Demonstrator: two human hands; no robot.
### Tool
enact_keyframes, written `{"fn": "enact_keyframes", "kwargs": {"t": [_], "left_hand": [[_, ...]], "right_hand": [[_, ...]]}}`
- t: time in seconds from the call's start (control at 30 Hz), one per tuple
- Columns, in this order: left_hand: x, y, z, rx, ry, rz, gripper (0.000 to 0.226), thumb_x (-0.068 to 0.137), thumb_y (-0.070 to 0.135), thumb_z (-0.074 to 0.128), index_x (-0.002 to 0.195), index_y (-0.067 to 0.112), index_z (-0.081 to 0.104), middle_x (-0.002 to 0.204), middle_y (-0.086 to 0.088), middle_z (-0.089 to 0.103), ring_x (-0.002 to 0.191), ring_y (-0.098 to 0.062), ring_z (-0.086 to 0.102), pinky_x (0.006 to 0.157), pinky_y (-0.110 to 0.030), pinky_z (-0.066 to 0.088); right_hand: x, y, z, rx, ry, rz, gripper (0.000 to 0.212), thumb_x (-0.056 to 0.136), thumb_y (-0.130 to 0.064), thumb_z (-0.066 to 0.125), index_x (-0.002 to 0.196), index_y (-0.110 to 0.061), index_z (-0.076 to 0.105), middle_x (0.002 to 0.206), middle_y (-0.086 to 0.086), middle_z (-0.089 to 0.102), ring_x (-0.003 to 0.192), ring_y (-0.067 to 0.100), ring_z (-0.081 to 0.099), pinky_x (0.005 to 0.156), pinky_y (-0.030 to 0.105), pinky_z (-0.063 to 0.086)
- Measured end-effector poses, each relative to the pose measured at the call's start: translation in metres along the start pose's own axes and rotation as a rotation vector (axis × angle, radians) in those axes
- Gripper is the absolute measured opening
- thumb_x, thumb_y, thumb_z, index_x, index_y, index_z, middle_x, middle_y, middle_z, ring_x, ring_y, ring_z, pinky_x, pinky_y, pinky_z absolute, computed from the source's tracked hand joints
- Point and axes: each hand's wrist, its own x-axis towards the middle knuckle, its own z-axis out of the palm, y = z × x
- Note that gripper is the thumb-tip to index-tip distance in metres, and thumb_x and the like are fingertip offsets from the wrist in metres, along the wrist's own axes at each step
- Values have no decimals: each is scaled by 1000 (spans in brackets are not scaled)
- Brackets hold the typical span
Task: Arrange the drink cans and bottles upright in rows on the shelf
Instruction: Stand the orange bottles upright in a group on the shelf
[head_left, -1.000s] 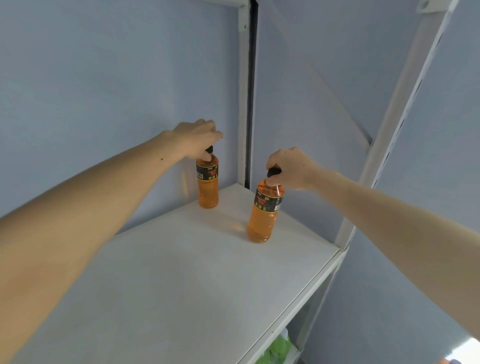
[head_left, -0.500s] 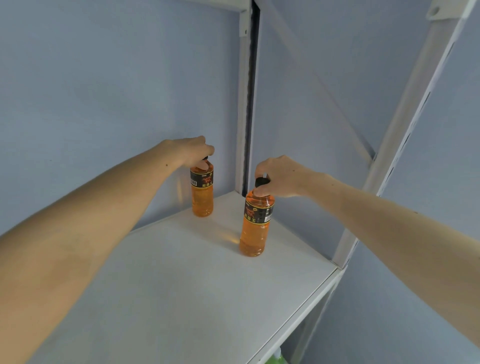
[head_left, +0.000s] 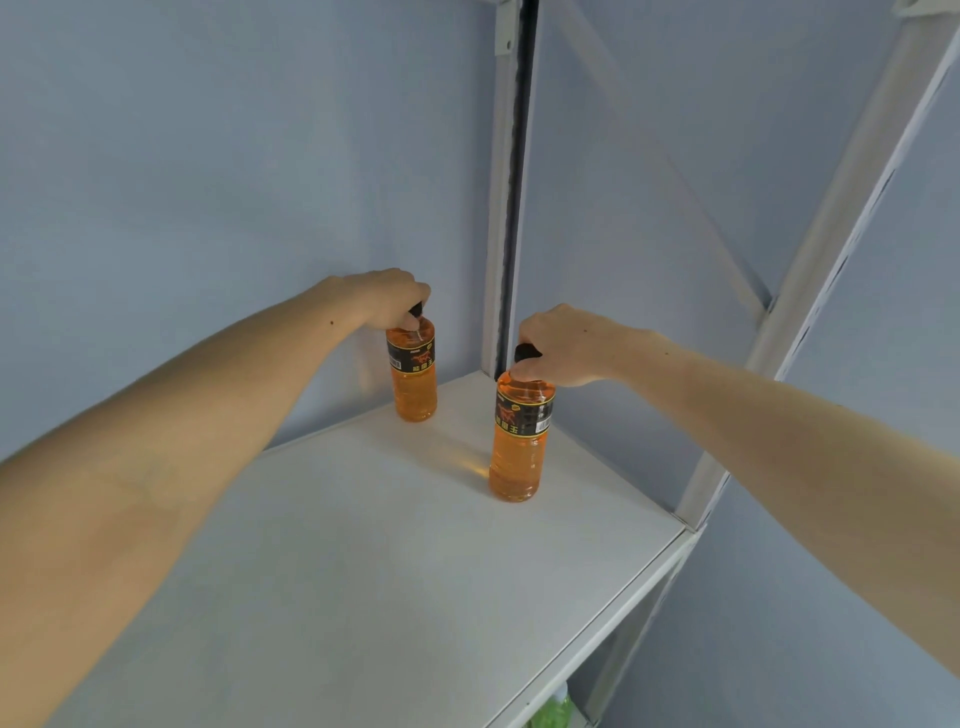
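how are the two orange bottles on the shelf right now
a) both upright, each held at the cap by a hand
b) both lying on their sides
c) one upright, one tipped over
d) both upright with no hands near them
a: both bottles stand upright on the shelf, the left hand gripping the cap of the far bottle and the right hand gripping the cap of the near bottle.
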Motion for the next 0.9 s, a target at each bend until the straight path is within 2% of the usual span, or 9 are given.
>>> {"fn": "enact_keyframes", "kwargs": {"t": [0.23, 0.3, 0.37, 0.47, 0.6, 0.73, 0.9], "left_hand": [[-49, -23, 1, 20, -36, 45, 29, 97, 32, 50, 118, 13, 52, 110, -9, 55, 97, -25, 55, 81, -42, 52], [-69, -30, -3, 70, -47, 78, 28, 96, 36, 50, 116, 18, 53, 104, -3, 56, 94, -21, 55, 73, -37, 50], [-92, -37, -9, 150, -58, 105, 26, 95, 40, 49, 114, 23, 53, 96, 5, 53, 89, -17, 53, 61, -30, 42], [-130, -43, -12, 207, -96, 113, 24, 94, 43, 49, 112, 28, 54, 92, 9, 50, 86, -15, 52, 57, -27, 35], [-189, -48, -14, 205, -125, 66, 22, 94, 42, 50, 111, 29, 53, 94, 9, 53, 85, -14, 51, 56, -26, 33], [-255, -45, -13, 179, -158, -24, 20, 94, 41, 50, 110, 29, 52, 97, 10, 53, 86, -14, 50, 57, -27, 33], [-339, -32, -15, 164, -195, -144, 20, 94, 41, 51, 110, 29, 53, 100, 8, 57, 88, -16, 53, 58, -27, 35]], "right_hand": [[-3, -14, -1, -12, 34, -14, 31, 92, -43, 52, 95, -12, 55, 84, 5, 58, 74, 22, 58, 54, 28, 38], [-6, -24, -6, 1, 50, -29, 31, 93, -42, 52, 97, -11, 55, 85, 6, 60, 76, 24, 59, 54, 29, 39], [-8, -38, -12, 18, 70, -57, 32, 93, -40, 52, 98, -9, 56, 83, 6, 59, 75, 23, 59, 54, 28, 39], [-12, -63, -19, 45, 118, -124, 28, 93, -40, 52, 99, -12, 55, 83, 4, 59, 73, 20, 56, 54, 27, 36], [-19, -104, -22, 78, 148, -225, 32, 91, -42, 54, 106, -14, 57, 89, 2, 60, 75, 17, 57, 56, 27, 40], [-33, -145, -23, 113, 151, -327, 34, 90, -43, 55, 109, -15, 60, 97, 4, 64, 84, 19, 59, 73, 34, 53], [-74, -193, -23, 180, 151, -487, 31, 88, -41, 57, 109, -18, 60, 98, 3, 62, 88, 22, 56, 68, 32, 46]]}}
